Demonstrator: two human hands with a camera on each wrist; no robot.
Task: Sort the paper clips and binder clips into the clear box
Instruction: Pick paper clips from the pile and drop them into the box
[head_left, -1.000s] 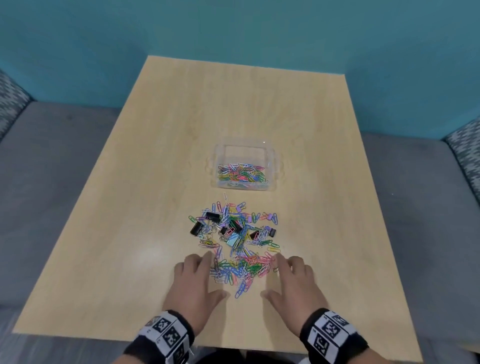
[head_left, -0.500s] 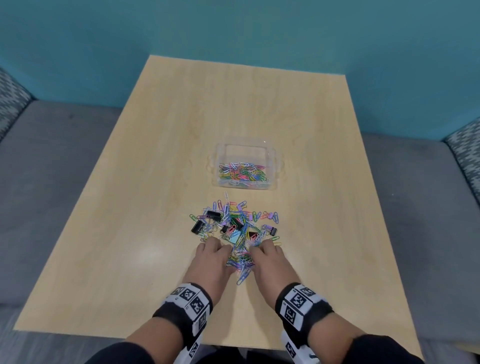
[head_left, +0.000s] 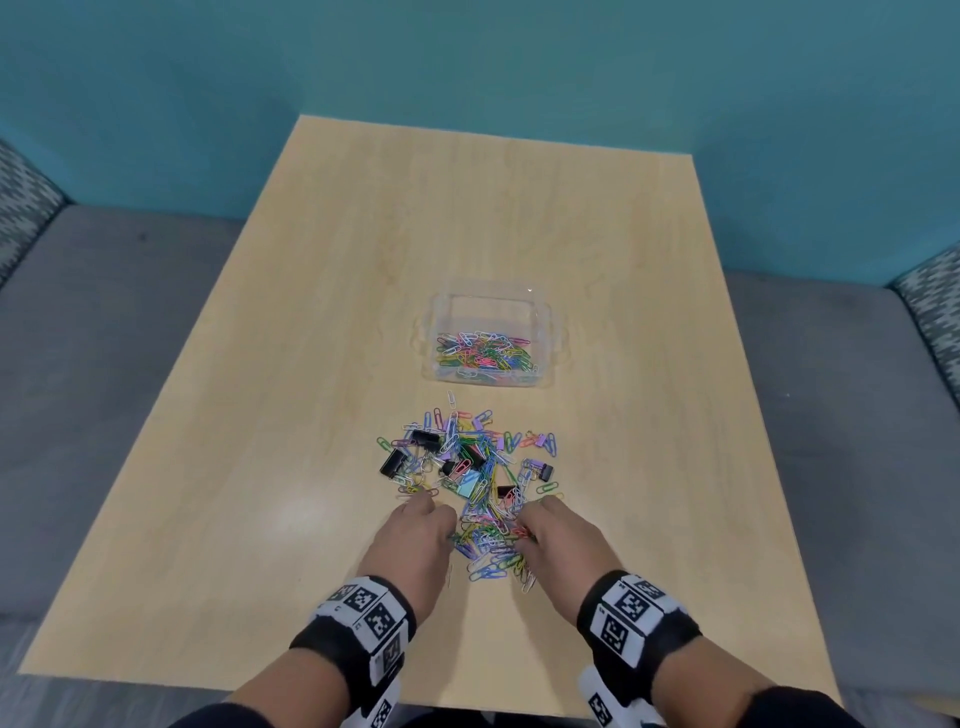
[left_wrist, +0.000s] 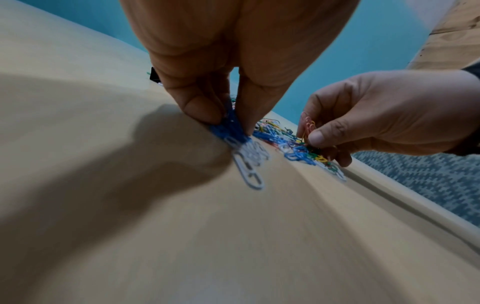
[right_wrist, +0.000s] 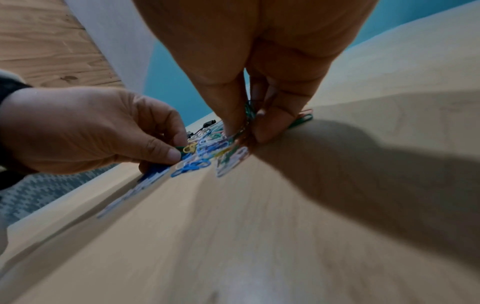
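Gathering: both hands scooped paper clips (head_left: 488, 540) from the table (head_left: 260, 467) for the clear box (head_left: 543, 332).
Left hand (head_left: 415, 540) grip: pinched blue clips.
Right hand (head_left: 563, 540) grip: pinched mixed clips.

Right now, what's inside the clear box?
The clear box holds coloured paper clips heaped in its near half; the far half shows bare. No binder clips are visible, though anything beneath the clips is covered.

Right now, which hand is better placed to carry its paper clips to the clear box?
Probably the right hand: it pinches paper clips and sits nearer the clear box, which stands ahead and slightly right. The left hand also pinches clips, so the margin is small.
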